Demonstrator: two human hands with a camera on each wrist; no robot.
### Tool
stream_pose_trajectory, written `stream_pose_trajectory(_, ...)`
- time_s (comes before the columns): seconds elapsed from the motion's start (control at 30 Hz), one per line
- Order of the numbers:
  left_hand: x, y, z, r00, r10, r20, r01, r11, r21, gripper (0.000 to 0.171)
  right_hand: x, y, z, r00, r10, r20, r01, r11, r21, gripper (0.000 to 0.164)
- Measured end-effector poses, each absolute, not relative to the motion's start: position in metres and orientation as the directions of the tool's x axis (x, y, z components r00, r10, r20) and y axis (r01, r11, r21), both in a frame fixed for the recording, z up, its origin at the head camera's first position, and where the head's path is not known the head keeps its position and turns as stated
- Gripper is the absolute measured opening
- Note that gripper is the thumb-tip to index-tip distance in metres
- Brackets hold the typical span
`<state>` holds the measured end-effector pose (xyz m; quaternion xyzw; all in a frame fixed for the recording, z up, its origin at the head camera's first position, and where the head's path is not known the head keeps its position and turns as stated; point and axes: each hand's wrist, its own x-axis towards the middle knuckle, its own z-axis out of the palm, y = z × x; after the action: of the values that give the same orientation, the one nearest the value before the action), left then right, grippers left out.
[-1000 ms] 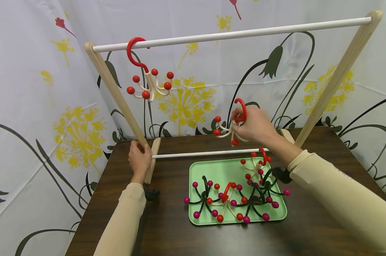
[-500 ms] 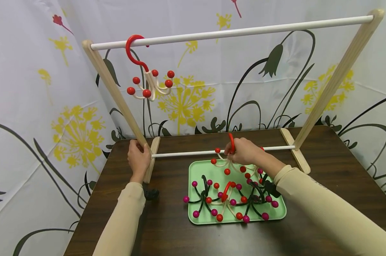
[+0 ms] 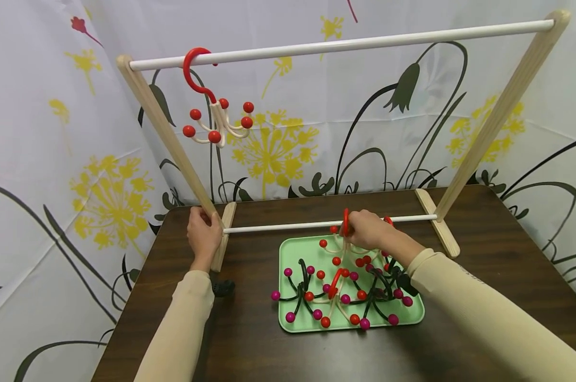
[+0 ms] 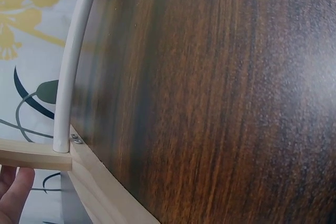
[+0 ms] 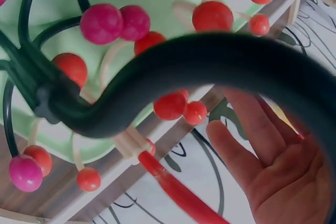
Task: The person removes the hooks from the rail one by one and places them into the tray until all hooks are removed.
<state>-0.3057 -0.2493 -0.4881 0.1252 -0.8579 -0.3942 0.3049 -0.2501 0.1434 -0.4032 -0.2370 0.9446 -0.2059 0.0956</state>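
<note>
In the head view, my right hand (image 3: 370, 228) holds a cream hanger (image 3: 347, 246) by its red hook (image 3: 346, 222). Its curved arms, tipped with red balls, hang over the back of the green tray (image 3: 288, 246). A black hook (image 5: 210, 56) covers part of this hand in the right wrist view. My left hand (image 3: 204, 233) grips the left post (image 3: 170, 138) of the wooden stand near its foot; in the left wrist view fingertips (image 4: 18, 184) show against the wood. Another cream hanger (image 3: 217, 119) hangs by its red hook from the stand's white top rod (image 3: 340, 45).
Several black hangers (image 3: 301, 289) with magenta balls and cream ones with red balls (image 3: 334, 289) crowd the tray. A lower white rod (image 3: 278, 226) crosses behind it. The stand's right post (image 3: 503, 111) leans upward at the back right. A patterned curtain (image 3: 288, 159) hangs behind the table.
My right hand has come down and toward me, lowering the cream hanger from above the lower rod to the back of the tray. My left hand has stayed on the post.
</note>
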Motion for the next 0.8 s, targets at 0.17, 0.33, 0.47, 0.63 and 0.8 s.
stream_pose_trajectory(0.17, -0.306, -0.248, -0.486, -0.776, -0.443, 0.449, 0.059, 0.658, 0.750, 0.019, -0.250, 0.149, -0.402, -0.868, -0.487, -0.097, -0.408, 0.810, -0.421, 0.009)
stream_pose_trajectory(0.33, -0.305, -0.248, -0.486, -0.777, -0.444, 0.446, 0.055, 0.658, 0.751, 0.019, -0.248, 0.153, -0.403, -0.860, -0.490, -0.143, -0.396, 0.817, -0.419, 0.008)
stream_pose_trajectory(0.47, -0.305, -0.248, -0.487, -0.778, -0.445, 0.444, 0.053, 0.657, 0.752, 0.019, -0.246, 0.154, -0.404, -0.853, -0.496, -0.160, -0.402, 0.822, -0.404, 0.006)
stream_pose_trajectory(0.63, -0.305, -0.248, -0.487, -0.777, -0.442, 0.447, 0.057, 0.659, 0.750, 0.020, -0.245, 0.157, -0.406, -0.853, -0.491, -0.175, -0.391, 0.825, -0.409, 0.009)
stream_pose_trajectory(0.8, -0.305, -0.248, -0.487, -0.779, -0.448, 0.439, 0.050, 0.653, 0.756, 0.020, -0.245, 0.159, -0.403, -0.848, -0.496, -0.187, -0.390, 0.823, -0.414, 0.011)
